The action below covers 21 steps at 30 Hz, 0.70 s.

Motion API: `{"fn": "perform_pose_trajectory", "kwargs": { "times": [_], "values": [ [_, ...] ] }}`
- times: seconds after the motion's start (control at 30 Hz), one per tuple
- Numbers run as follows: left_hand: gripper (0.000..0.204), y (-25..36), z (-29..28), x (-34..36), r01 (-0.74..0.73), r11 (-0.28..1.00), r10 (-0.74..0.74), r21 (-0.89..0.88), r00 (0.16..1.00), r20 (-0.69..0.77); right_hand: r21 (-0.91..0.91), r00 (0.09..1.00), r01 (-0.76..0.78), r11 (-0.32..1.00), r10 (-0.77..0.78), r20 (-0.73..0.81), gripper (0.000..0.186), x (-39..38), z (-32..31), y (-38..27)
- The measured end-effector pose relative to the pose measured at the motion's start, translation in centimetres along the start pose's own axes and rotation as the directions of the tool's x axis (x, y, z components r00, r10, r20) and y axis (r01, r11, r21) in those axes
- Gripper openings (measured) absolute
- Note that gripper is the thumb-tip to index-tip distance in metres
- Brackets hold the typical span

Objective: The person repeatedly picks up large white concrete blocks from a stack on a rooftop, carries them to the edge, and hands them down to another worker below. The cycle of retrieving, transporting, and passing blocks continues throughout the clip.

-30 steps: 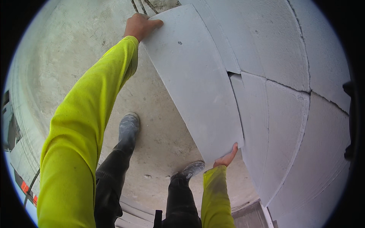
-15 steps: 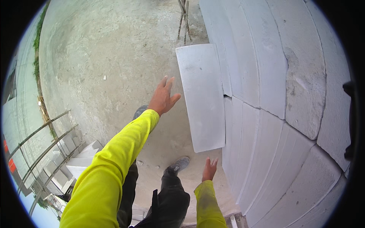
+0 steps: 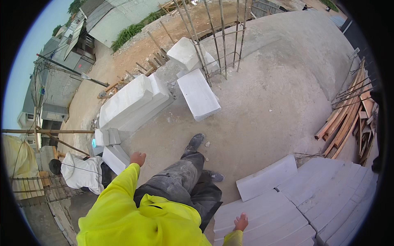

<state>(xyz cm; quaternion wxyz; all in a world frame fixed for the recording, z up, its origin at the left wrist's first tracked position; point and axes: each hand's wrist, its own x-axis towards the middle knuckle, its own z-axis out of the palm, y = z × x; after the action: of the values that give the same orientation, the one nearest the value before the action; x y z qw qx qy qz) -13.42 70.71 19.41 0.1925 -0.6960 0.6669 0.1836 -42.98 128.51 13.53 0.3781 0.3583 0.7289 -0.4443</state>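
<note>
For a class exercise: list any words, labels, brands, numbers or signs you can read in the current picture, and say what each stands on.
No text can be read.
Stacked pale blocks: no lettering visible.
Yellow-green top: no lettering visible.
Small red patch on a distant grey building: possibly a sign, too small to read.

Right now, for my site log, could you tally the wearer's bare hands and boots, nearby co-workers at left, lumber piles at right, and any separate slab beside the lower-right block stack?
Left hand and right hand: 2
Farther boot and nearer boot: 2
Co-worker: 1
Lumber pile: 1
Pale slab beside block stack: 1
Total: 7
</note>
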Motion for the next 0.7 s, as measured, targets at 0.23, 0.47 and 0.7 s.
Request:
{"fn": "perform_pose_trajectory", "kwargs": {
  "times": [0.23, 0.47, 0.7],
  "values": [
    [0.057, -19.3, -0.7, -0.3, 0.265, 0.951, -0.255, -0.158, 0.964, 0.080, -0.193, 0.995, 0.098, 0.976, -0.089, 0.053, 0.065, -4.8, 7.2, -1.9],
    [0.060, -35.3, -5.1, 11.4, 0.265, 0.861, -0.285, -0.434, 0.958, 0.021, -0.248, 0.906, 0.386, 0.888, -0.315, 0.284, 0.050, -13.2, 28.5, -1.7],
    [0.061, -44.7, -10.1, 23.8, 0.144, 0.813, -0.195, -0.564, 0.980, -0.030, -0.407, 0.614, 0.780, 0.475, -0.458, 0.643, 0.062, -25.5, 49.7, -4.0]
  ]
}}
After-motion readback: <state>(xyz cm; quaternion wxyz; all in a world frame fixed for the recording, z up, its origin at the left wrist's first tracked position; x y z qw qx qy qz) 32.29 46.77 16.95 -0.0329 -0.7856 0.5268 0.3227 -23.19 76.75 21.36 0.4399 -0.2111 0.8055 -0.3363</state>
